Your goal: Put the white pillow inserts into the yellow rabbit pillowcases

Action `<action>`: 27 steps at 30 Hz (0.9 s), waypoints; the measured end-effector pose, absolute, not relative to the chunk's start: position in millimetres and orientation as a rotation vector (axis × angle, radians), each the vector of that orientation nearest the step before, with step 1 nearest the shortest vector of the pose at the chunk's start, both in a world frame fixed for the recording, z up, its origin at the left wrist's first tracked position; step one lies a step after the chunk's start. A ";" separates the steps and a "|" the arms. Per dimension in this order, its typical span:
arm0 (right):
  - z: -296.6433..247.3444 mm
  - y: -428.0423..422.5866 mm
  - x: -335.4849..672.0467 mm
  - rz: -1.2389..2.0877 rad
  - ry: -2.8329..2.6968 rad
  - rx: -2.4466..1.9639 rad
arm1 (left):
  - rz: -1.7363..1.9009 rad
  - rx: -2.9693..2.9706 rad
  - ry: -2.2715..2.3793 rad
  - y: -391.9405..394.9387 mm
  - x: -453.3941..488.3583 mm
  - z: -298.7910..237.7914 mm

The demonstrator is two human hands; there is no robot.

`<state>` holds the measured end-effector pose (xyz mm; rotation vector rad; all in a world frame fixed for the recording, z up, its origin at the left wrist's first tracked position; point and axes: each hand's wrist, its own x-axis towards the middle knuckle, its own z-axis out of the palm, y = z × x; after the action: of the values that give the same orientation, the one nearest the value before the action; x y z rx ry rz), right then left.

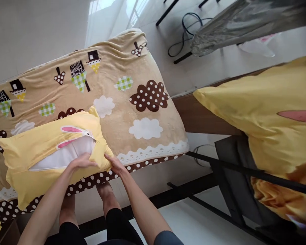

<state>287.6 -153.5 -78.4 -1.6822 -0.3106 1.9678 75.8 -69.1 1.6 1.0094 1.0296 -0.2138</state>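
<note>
A yellow pillowcase [38, 146] printed with a white and pink rabbit lies on a tan blanket. Its long slit gapes, showing a white pillow [63, 157] inside. My left hand [83, 161] is at the slit's right part, closed on the pillowcase's lower edge, thumb outside and the other fingers partly hidden by the fabric. At the pillowcase's right end, my right hand [114, 163] grips the lower corner, with its fingertips on the fabric. The pillowcase's right end is bunched between my two hands.
The patterned blanket [117, 112] covers a low bed. To the right lies another yellow pillowcase [244, 105] above a black metal frame [234, 165]. A grey plastic-like sheet [234, 27] and a dark cable [185, 32] are at the upper right.
</note>
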 end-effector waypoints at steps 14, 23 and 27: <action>-89.4 -114.3 285.9 1.549 0.188 -1.345 | 0.282 0.332 1.395 -37.6 61.0 33.0; -74.5 -150.1 316.0 1.468 0.084 -1.550 | 0.307 0.396 1.433 -23.7 57.3 25.6; -75.1 -148.1 334.0 1.417 -0.047 -1.811 | -0.285 1.174 1.089 -15.3 81.1 38.8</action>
<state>334.0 -148.1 -75.1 -1.8109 -0.0467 1.4166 81.1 -15.3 38.8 1.1744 1.0889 -0.2852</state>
